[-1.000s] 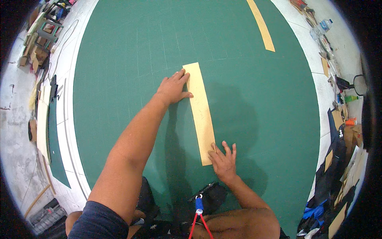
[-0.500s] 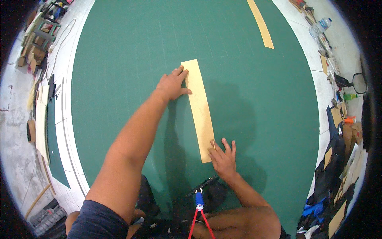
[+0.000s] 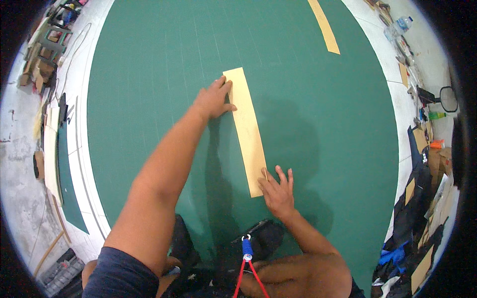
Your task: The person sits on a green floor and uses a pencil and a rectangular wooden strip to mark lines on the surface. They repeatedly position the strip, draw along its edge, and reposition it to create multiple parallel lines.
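A long pale-yellow card strip (image 3: 248, 129) lies flat on a large dark green sheet (image 3: 348, 124), running slightly aslant. My left hand (image 3: 213, 99) presses the strip's far end along its left edge, fingers and thumb spread. Beside the near end, my right hand (image 3: 278, 193) touches the strip's right edge. Between its thumb and forefinger is a small thin pale stick (image 3: 266, 174), too small to make out its kind; the other fingers stand apart. Faint white lines run across the far part of the sheet.
Another yellow card strip (image 3: 325, 30) lies at the far right of the sheet. Along the right side are a water bottle (image 3: 398, 27), a round mirror (image 3: 448, 99), dark cloth and card scraps. Boxes (image 3: 42, 72) and other clutter line the left.
The whole scene sits slightly higher and to the left in the picture. Both hands keep their places at the strip; the right fingers have shifted only a little.
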